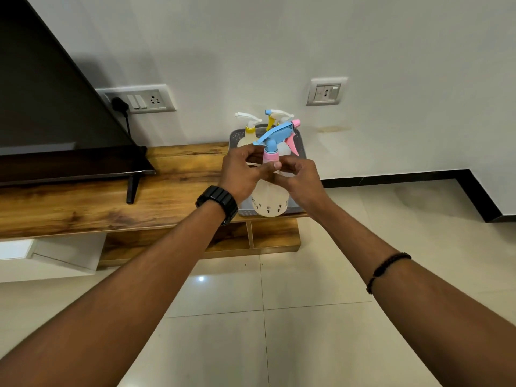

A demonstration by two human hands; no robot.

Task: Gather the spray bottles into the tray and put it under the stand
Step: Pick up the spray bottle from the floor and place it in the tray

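Note:
A grey perforated tray (234, 135) sits at the right end of the wooden stand (111, 199). In it stand a bottle with a yellow collar and white nozzle (249, 129) and, behind, a bottle with a blue-tipped white and yellow head (275, 114). In front, a translucent bottle with a blue head, pink collar and pink trigger (269, 201) is held at its neck by both hands. My left hand (241, 170) grips the left side of the neck, and my right hand (297, 177) closes on the right side. Whether the bottle's base rests in the tray is hidden.
A dark television (55, 113) on a black foot (132, 188) fills the stand's left part. Open wooden shelves (275, 233) lie under the tray end. Wall sockets (145, 100) (326, 92) sit above. Glossy tiled floor (279, 303) spreads in front and to the right.

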